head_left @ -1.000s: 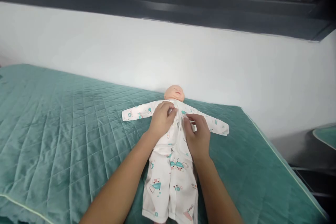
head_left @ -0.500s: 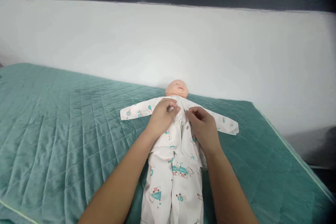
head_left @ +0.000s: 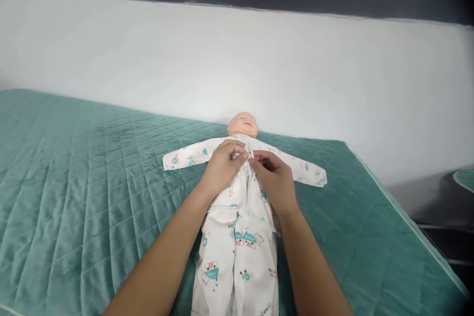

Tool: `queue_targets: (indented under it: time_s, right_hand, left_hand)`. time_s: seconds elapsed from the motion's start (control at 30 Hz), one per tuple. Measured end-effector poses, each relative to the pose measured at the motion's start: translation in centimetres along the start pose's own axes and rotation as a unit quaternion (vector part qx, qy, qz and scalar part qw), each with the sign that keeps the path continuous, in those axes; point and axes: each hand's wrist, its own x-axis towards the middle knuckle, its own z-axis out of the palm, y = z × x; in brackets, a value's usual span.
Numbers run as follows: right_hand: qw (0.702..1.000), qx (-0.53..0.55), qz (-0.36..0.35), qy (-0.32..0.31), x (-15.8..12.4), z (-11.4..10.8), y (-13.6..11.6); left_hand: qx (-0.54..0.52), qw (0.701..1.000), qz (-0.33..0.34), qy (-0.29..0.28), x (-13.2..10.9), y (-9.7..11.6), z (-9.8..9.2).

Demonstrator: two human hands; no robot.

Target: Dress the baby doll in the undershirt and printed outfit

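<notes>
A baby doll [head_left: 242,124] lies on its back, dressed in a white printed jacket [head_left: 226,196] and matching trousers [head_left: 255,266]. The jacket's front edges meet at the chest, with a small button visible there. My left hand [head_left: 225,165] pinches one front edge between thumb and finger. On the other side, my right hand [head_left: 273,170] pinches the opposite edge, its fingertips almost touching those of my left. Both sleeves stretch out sideways. My fingers partly hide the spot where the edges meet.
Beneath the doll spreads a green quilted bed cover [head_left: 111,182] with a pale piped edge at the right. A white wall [head_left: 314,74] rises behind the doll's head, with a dark band above it. Part of a green rounded object [head_left: 464,177] shows at far right.
My right hand has moved left, bringing its side of the jacket against the edge in my left hand. The gap at the chest has narrowed. The view has shifted slightly.
</notes>
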Motion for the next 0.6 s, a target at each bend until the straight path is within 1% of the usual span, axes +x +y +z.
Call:
queue_targets:
  time_s: [0.17, 0.23, 0.33, 0.43, 0.53, 0.6]
  right_hand:
    - [0.999, -0.011, -0.01, -0.047, 0.11, -0.32, 0.25]
    - [0.998, -0.021, -0.011, -0.055, 0.15, -0.39, 0.27]
    - [0.997, -0.04, -0.018, -0.059, 0.11, -0.34, 0.13]
    - [0.995, -0.071, -0.041, -0.052, -0.05, -0.14, -0.04]
    - [0.99, -0.113, -0.076, -0.04, -0.24, 0.02, -0.07]
    - [0.986, -0.129, -0.095, -0.046, -0.31, 0.03, 0.04]
  left_hand:
    - [0.004, 1.0, -0.01, 0.006, -0.01, 0.05, 0.0]
    - [0.0, 1.0, -0.019, 0.001, 0.03, 0.09, -0.06]
    - [-0.008, 1.0, -0.028, -0.011, 0.05, 0.18, -0.18]
    - [-0.006, 0.999, -0.038, -0.018, 0.03, 0.29, -0.17]
    - [0.0, 0.999, -0.051, -0.007, -0.01, 0.39, 0.04]
    - [0.005, 0.998, -0.057, 0.001, -0.02, 0.43, 0.13]
